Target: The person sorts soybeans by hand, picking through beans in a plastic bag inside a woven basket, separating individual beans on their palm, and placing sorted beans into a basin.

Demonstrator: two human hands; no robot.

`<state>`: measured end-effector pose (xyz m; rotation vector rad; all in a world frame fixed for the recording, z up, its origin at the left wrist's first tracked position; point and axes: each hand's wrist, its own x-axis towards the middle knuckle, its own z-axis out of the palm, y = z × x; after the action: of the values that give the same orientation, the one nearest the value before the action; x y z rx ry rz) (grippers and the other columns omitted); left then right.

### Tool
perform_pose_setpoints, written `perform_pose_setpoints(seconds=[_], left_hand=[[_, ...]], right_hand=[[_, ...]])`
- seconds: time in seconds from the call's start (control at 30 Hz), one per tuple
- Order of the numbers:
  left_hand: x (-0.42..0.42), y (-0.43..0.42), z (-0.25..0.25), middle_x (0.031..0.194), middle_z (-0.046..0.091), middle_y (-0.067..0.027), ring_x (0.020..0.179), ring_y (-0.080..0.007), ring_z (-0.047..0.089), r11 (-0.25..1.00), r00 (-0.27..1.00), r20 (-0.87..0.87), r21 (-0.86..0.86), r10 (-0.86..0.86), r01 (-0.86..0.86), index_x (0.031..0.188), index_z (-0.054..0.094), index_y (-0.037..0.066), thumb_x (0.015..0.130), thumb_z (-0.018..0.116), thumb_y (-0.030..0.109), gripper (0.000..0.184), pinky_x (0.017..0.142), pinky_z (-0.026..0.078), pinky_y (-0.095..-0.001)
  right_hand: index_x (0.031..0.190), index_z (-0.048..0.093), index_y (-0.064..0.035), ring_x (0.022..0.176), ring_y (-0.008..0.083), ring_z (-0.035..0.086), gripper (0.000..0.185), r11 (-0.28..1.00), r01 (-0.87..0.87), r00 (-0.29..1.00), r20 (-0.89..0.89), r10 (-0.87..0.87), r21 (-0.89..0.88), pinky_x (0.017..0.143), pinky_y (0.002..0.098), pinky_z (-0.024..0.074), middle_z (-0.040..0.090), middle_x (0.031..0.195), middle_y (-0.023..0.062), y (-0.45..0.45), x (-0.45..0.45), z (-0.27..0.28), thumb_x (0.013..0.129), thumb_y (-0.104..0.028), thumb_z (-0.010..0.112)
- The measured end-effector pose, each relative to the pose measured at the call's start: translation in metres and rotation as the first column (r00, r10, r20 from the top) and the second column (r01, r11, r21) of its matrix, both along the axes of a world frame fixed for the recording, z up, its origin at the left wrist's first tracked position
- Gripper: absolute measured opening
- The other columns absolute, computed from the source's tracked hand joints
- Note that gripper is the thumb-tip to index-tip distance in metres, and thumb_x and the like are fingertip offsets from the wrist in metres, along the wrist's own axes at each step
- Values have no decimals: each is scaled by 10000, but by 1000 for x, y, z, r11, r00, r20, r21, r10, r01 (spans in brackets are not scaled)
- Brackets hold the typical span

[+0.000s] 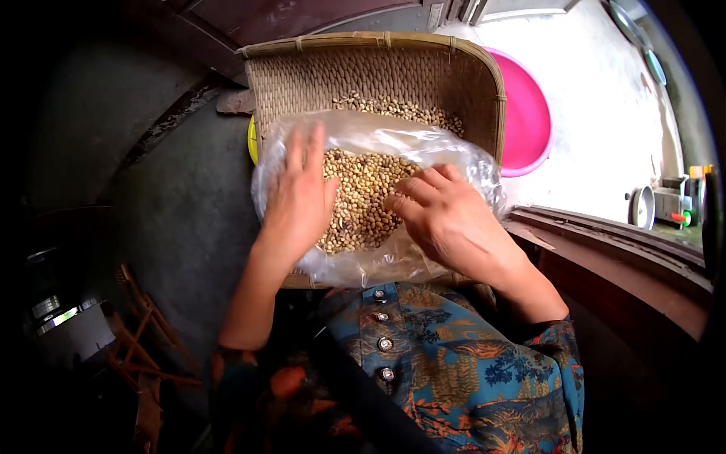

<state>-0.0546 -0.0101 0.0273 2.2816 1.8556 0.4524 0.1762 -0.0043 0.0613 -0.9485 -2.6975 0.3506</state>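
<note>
A clear plastic bag [363,268] lies open on a woven bamboo basket [378,64], close to my body. Inside the bag is a heap of small tan beans [359,189]. More loose beans [401,110] lie in the basket beyond the bag. My left hand [299,197] rests at the left side of the bag's opening, its fingers stretched out and slightly blurred. At the right side of the heap, my right hand [442,216] has its fingers curled down over the beans; whatever is between its fingertips is hidden.
Behind the basket's right side stands a pink basin [525,113]. A yellow rim [252,141] shows at its left. A wooden sill [620,265] runs along the right, with a metal dish [643,208] beyond it. A wooden frame [147,333] stands lower left.
</note>
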Motion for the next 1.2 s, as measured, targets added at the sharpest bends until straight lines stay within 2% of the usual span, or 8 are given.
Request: perform_pose_setpoints(seconds=[0.13,0.37,0.57,0.67,0.77,0.83,0.93,1.2], left_hand=[[6,7,21,1087,596,-200,999,-355,606,964,976,204,-235,-75,123,1128,595,-31,904,612,102,261,877,491,-406],[38,27,-39,1048,583,-211,966,-351,603,994,998,24,-85,-65,67,1089,554,-39,915,619,204,306,849,511,-423],[48,4,-49,910,581,-130,772,-276,625,928,915,157,86,-371,361,956,541,19,909,603,153,155,546,532,-338],[47,2,-37,781,573,-71,690,-206,616,950,929,206,115,-308,290,892,552,31,925,602,132,117,499,488,-311],[39,6,-29,754,549,-14,605,-118,551,964,586,809,-118,-47,240,890,550,32,975,572,174,167,458,426,-243],[31,0,4,710,481,17,522,-51,415,827,192,914,-405,357,390,885,517,52,1043,445,223,244,417,321,-179],[23,3,36,686,417,8,489,-47,353,642,-244,688,-407,683,650,881,468,76,1066,338,247,283,387,275,-179],[51,35,-16,923,588,-120,683,-172,538,660,-572,370,-177,732,730,966,565,31,936,464,159,166,476,375,-254]], right_hand=[[968,590,-6,843,282,625,194,964,247,943,204,-264,103,760,373,510,583,846,138,7,9,-23,783,-54,554],[949,555,-14,693,244,640,169,959,251,919,280,-279,133,560,351,528,590,808,128,6,-7,-28,783,-51,560],[1194,578,-8,952,304,556,412,887,302,953,-114,-279,350,804,407,456,570,1069,147,14,-5,0,802,-122,629],[1271,515,-20,1139,346,487,553,924,351,928,-183,-323,149,933,446,386,546,1201,187,46,-3,1,776,-165,714],[1178,584,-34,758,293,648,393,928,327,939,-53,-340,-178,659,382,531,657,915,156,50,6,-51,798,-104,653],[954,598,-34,628,269,641,173,984,155,988,-13,-157,-86,551,364,529,610,739,112,26,-1,-46,785,-70,610],[953,607,-47,696,220,622,184,997,-71,993,93,70,9,579,328,507,572,758,63,-11,-8,-37,789,-126,579],[959,594,-65,754,189,586,204,985,-168,979,114,172,-46,644,306,477,532,793,35,-19,3,-32,778,-154,569]])
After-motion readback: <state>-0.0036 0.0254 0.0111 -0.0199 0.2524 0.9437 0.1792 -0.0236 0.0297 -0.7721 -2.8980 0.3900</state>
